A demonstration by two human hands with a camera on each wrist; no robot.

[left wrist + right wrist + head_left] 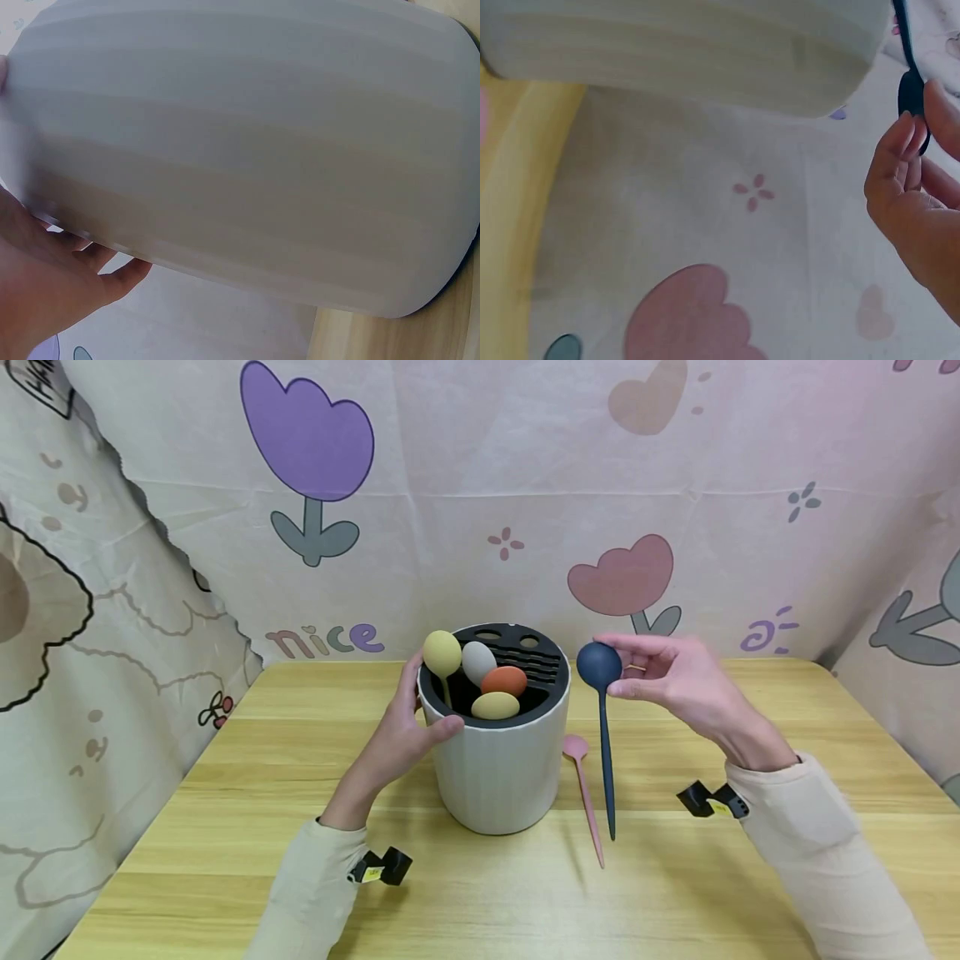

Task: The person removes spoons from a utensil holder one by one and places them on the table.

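A white ribbed utensil holder [498, 781] with a black top stands on the table. My left hand [397, 727] grips its left side near the rim, the thumb over the front edge and the fingers round the side. To the right of the holder, my right hand [671, 681] pinches a dark blue spoon [600, 667] by its round head, handle pointing down. In the right wrist view the spoon's head [910, 94] shows between thumb and fingers. A pale yellow spoon [442, 653] leans in the holder, its round head above the rim.
A pink spoon [576, 748] lies on the wooden table [225, 827] right of the holder. Grey [478, 663], orange [504, 681] and yellow [495, 706] rounded heads show in the holder's opening. Behind hangs a patterned cloth [465, 443].
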